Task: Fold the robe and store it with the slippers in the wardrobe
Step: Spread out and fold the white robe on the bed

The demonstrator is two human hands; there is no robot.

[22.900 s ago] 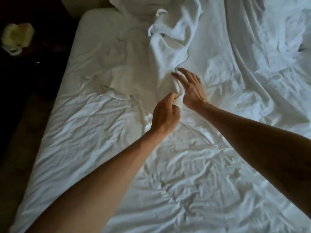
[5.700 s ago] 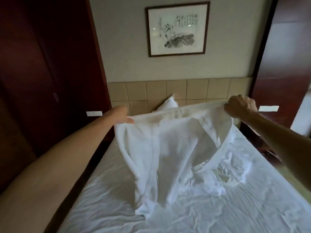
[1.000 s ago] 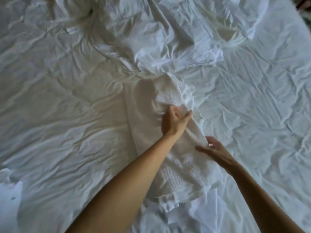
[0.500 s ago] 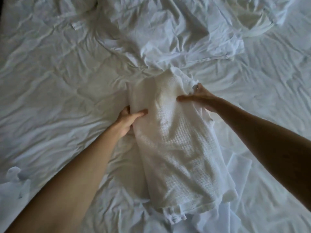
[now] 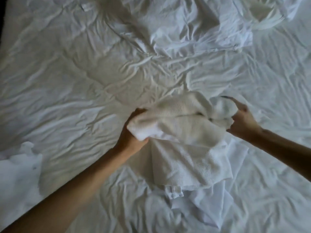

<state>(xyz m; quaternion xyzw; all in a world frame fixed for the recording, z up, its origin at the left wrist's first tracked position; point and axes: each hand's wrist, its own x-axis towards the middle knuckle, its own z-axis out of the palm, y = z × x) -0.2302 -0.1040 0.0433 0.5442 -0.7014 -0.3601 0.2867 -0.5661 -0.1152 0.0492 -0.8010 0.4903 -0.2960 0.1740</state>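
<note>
The white waffle-weave robe [image 5: 183, 148] lies as a long folded strip on the bed, its far end lifted and doubled back toward me. My left hand [image 5: 133, 132] grips the left corner of that lifted end from underneath. My right hand [image 5: 242, 120] holds the right side of the same end, fingers curled into the cloth; this part is blurred. The near end of the robe rests flat on the sheet, with a belt loop or tag [image 5: 174, 193] sticking out below it. No slippers or wardrobe are in view.
The wrinkled white bed sheet [image 5: 75, 98] fills the frame. A bunched white duvet [image 5: 193, 27] lies at the far side. More bunched white bedding [image 5: 18, 167] sits at the left near edge. The bed's dark left edge [image 5: 2, 22] shows at top left.
Half a second ago both hands held the sides of the robe's far end lying flat. Now they have lifted that end and brought it back toward me over the strip.
</note>
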